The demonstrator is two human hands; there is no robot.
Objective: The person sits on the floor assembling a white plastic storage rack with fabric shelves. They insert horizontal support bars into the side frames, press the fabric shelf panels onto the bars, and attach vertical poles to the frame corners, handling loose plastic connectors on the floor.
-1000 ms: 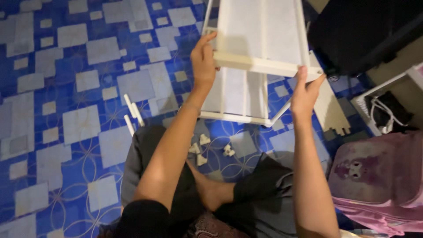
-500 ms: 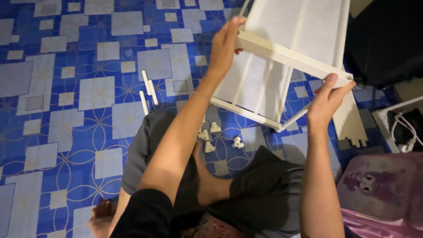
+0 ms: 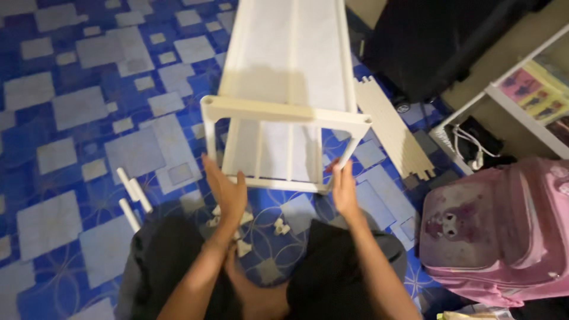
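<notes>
Cream plastic shelf rack (image 3: 288, 112), slatted tiers, steadied between both hands

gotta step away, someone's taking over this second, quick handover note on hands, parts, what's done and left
Left hand: open, palm against the near left end of the white plastic shelf frame.
Right hand: open, flat on the near right end.
Parts: frame lies on the blue patterned floor; white plastic tubes lie left; small white connectors lie by the knees; a white slatted panel lies right.
Done: frame's near rails joined.
Left: loose tubes, connectors, panel unfitted.
</notes>
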